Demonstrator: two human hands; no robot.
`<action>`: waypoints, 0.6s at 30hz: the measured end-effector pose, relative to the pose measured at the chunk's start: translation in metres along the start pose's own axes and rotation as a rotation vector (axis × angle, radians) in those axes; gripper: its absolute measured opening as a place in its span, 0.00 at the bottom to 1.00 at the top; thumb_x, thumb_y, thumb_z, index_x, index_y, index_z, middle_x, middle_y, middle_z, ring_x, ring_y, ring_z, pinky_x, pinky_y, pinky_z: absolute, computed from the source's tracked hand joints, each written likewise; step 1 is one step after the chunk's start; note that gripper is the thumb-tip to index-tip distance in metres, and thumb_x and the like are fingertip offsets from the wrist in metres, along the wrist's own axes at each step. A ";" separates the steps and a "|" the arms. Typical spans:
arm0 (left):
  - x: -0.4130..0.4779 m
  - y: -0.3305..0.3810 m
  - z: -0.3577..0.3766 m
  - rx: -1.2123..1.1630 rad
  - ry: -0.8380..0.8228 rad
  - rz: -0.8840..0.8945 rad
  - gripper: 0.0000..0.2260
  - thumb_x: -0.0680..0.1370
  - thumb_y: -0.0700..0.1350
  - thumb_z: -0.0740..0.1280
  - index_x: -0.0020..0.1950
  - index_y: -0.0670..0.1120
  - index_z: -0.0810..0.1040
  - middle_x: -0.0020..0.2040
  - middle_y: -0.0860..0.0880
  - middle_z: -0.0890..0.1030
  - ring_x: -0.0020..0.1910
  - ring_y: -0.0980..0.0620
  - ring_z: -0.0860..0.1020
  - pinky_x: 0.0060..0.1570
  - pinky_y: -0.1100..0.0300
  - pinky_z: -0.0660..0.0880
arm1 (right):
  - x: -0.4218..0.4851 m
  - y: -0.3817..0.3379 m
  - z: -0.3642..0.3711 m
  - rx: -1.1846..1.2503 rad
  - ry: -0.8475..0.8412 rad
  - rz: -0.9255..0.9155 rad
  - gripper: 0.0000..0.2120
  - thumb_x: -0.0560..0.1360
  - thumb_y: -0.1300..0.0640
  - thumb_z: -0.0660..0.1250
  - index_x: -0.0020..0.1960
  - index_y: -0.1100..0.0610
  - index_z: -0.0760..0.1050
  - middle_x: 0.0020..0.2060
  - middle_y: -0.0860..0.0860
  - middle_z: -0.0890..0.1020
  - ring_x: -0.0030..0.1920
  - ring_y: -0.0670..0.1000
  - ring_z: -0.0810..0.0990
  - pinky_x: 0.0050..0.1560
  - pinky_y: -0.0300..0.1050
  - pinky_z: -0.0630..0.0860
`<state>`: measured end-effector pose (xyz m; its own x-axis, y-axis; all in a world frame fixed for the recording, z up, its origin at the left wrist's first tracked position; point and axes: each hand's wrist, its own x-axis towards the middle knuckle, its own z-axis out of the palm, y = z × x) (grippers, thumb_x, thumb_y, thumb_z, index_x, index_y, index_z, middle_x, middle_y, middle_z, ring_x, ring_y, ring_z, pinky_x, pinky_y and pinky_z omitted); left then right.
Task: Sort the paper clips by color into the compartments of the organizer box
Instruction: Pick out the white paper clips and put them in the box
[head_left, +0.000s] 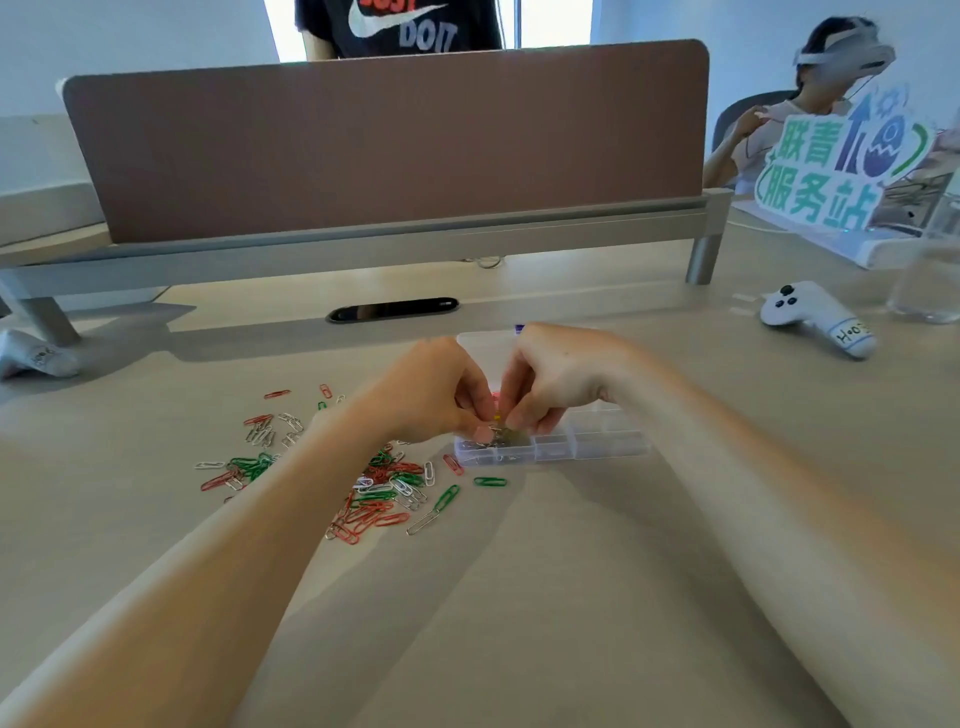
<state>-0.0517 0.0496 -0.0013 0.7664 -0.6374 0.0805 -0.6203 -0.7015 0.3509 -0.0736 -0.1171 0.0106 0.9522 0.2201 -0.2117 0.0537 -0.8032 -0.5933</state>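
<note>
A clear plastic organizer box (608, 441) lies open on the desk, its lid tipped back behind my hands. Silver clips (493, 447) sit in its near-left compartments. My left hand (436, 389) and my right hand (550, 379) hover together over the box's left end, fingers curled, both pinching small silver paper clips (497, 429) between them. A loose heap of red, green and silver paper clips (374, 483) spreads over the desk to the left of the box, partly hidden by my left forearm. A single green clip (489, 481) lies just in front of the box.
A white controller (815, 317) lies at the right, with a clear glass (930, 275) behind it. A brown divider panel (384, 140) crosses the back of the desk, a person standing behind it. Another seated person and a green sign (841, 161) are at far right.
</note>
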 end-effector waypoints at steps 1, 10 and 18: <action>-0.001 -0.001 0.000 -0.015 0.009 0.000 0.07 0.66 0.44 0.79 0.42 0.49 0.85 0.37 0.52 0.85 0.37 0.57 0.81 0.43 0.64 0.76 | 0.000 -0.001 0.000 0.009 -0.006 -0.006 0.06 0.69 0.68 0.74 0.42 0.59 0.83 0.40 0.57 0.85 0.39 0.54 0.85 0.43 0.42 0.83; -0.006 -0.006 -0.004 -0.211 -0.039 0.017 0.11 0.69 0.34 0.74 0.48 0.46 0.85 0.40 0.51 0.86 0.38 0.60 0.83 0.46 0.66 0.79 | 0.002 0.001 -0.001 0.069 0.002 -0.005 0.07 0.68 0.70 0.74 0.46 0.63 0.83 0.38 0.62 0.85 0.39 0.56 0.85 0.45 0.46 0.83; -0.013 -0.007 -0.010 -0.188 0.074 0.053 0.05 0.68 0.41 0.77 0.42 0.48 0.85 0.36 0.52 0.84 0.35 0.59 0.82 0.41 0.65 0.79 | 0.001 0.000 0.000 0.024 0.025 -0.067 0.08 0.68 0.66 0.75 0.46 0.59 0.84 0.38 0.58 0.85 0.37 0.52 0.83 0.40 0.43 0.81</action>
<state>-0.0559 0.0662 0.0041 0.7477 -0.6422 0.1691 -0.6234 -0.5912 0.5117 -0.0727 -0.1170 0.0106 0.9541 0.2583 -0.1517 0.1102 -0.7735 -0.6241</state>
